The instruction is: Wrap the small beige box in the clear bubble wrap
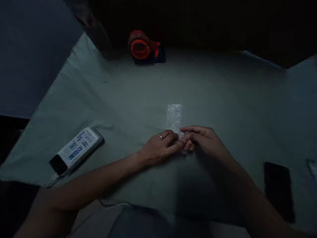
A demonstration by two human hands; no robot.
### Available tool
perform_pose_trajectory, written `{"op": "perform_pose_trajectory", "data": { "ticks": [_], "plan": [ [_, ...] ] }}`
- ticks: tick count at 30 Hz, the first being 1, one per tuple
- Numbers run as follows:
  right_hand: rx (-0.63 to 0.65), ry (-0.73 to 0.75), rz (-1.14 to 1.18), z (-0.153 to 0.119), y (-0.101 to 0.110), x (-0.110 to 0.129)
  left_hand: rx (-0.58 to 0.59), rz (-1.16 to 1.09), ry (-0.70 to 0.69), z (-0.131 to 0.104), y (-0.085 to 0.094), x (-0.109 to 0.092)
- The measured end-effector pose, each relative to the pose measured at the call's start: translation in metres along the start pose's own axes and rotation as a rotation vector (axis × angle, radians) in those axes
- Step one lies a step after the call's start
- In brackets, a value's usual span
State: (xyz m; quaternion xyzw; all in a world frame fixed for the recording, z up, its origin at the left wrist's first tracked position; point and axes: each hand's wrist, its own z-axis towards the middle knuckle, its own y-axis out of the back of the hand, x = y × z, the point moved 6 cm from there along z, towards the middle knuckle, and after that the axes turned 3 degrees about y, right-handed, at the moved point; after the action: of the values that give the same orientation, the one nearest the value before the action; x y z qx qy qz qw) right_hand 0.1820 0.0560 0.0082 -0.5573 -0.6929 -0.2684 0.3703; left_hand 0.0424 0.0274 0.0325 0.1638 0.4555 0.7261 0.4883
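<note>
Head view: both forearms reach in from the near edge of the pale green cloth-covered table [223, 86]. Left hand [158, 148] and right hand [201, 140] meet mid-table, fingers curled and pinching the near end of a small clear bubble-wrap strip [174, 115]; its far end lies flat, pinned by that grip. White-and-black rectangular box [78, 149] sits near the left edge, red tape dispenser [142, 48] at the far edge, dark flat phone [278, 188] by the right near corner. Open cloth all around the strip.
</note>
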Motion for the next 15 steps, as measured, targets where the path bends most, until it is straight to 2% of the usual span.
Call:
{"op": "perform_pose_trajectory", "data": {
  "ticks": [4, 9, 15],
  "plan": [
    [0.015, -0.079, -0.006, 0.012, 0.002, -0.002, -0.027, -0.004, -0.013, -0.001, -0.001, 0.000],
    [0.028, -0.096, -0.036, 0.015, 0.001, 0.005, -0.049, -0.048, -0.025, -0.003, 0.000, 0.001],
    [0.023, -0.031, -0.047, 0.008, 0.000, 0.008, -0.042, -0.037, -0.038, -0.004, -0.002, 0.001]
  ]
}}
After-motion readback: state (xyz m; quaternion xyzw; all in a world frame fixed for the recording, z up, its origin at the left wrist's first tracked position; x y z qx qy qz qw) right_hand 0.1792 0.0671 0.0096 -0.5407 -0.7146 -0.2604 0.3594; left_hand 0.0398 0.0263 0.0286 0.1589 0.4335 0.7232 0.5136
